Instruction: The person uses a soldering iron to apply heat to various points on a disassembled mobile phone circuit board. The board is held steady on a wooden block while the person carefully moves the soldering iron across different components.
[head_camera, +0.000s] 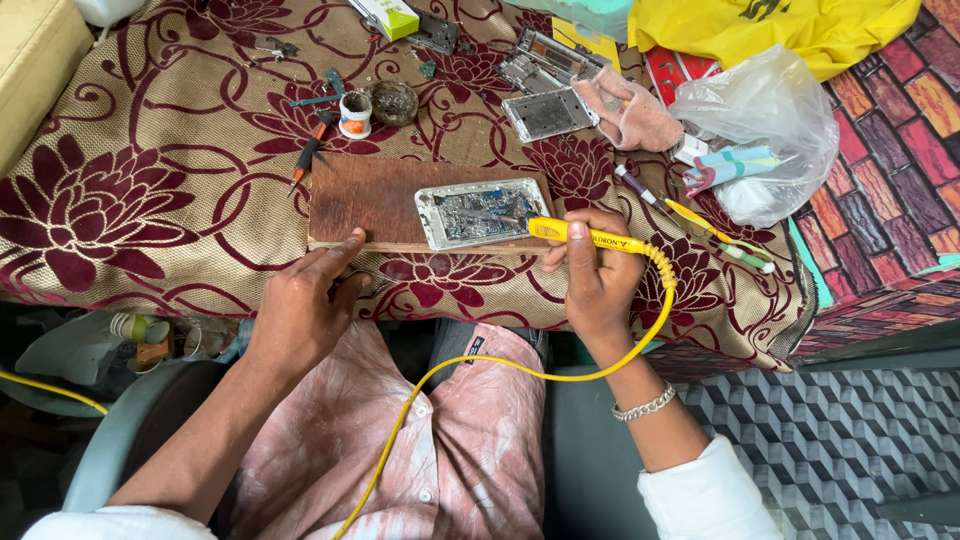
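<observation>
An opened phone body with its circuit board showing lies on a brown wooden board at the table's near edge. My right hand grips a yellow soldering iron, its tip lying over the phone's board. A yellow cord runs from the iron down across my lap. My left hand rests at the table edge, thumb touching the wooden board's near left corner, holding nothing.
The table has a floral maroon cloth. Behind the board lie a red-handled screwdriver, a small solder spool, a round tin, phone frames, a pink cloth, a clear plastic bag and yellow fabric.
</observation>
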